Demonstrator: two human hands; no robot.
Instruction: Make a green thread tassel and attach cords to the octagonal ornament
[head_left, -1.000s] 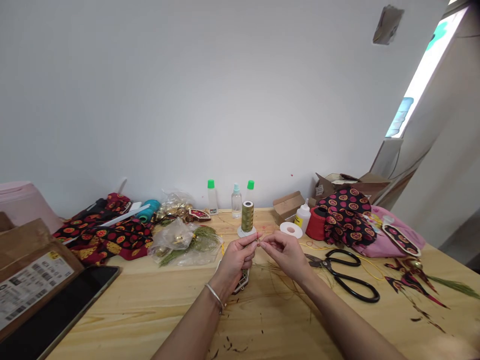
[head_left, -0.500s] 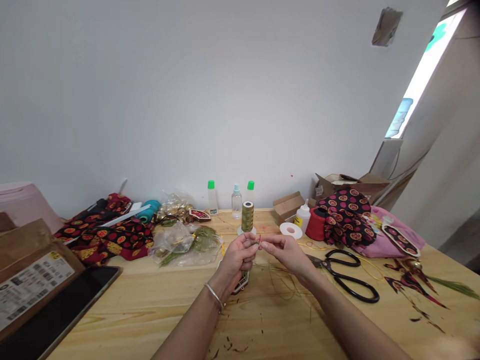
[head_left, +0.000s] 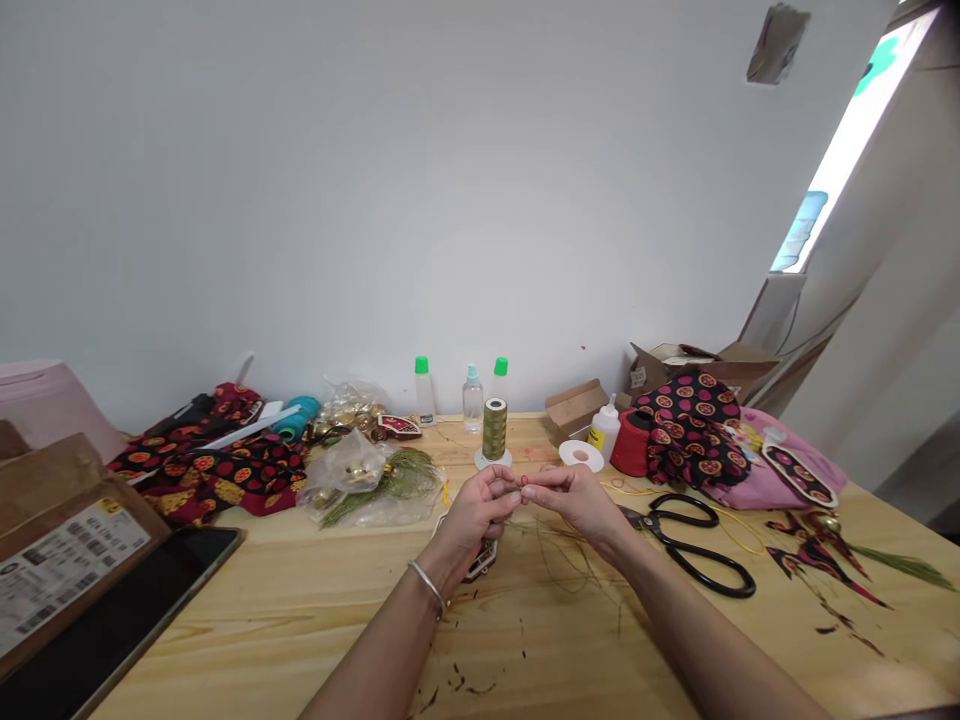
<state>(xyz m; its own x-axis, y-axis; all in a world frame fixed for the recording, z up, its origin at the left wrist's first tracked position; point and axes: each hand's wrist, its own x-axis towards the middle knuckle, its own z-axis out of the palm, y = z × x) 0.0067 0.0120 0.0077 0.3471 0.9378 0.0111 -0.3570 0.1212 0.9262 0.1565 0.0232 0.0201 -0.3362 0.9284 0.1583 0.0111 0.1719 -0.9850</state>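
Observation:
Both my hands meet above the middle of the table, fingertips almost touching. A thin red cord [head_left: 524,480], showing as a tiny loop, is pinched between thumb and finger of my right hand [head_left: 574,497]. My left hand [head_left: 478,507], with a bangle at its wrist, is closed at the same spot, its fingertips at the cord. How much cord lies inside the fingers is hidden. Under my left hand is a patterned, pale-edged piece [head_left: 481,560], partly covered. Fine olive threads [head_left: 574,560] lie loose below my right hand.
An olive thread spool [head_left: 494,430] stands just behind my hands. Black-handled scissors [head_left: 694,545] lie to the right, near a white roll [head_left: 581,457], a glue bottle [head_left: 604,432] and patterned fabric [head_left: 694,430]. Plastic bags [head_left: 375,490] and a tablet-like dark slab [head_left: 127,620] are left.
The red cord, a short upright strand between my fingertips before, now shows as a small loop at the right fingertips. My hands stay nearly in place; the view has shifted slightly.

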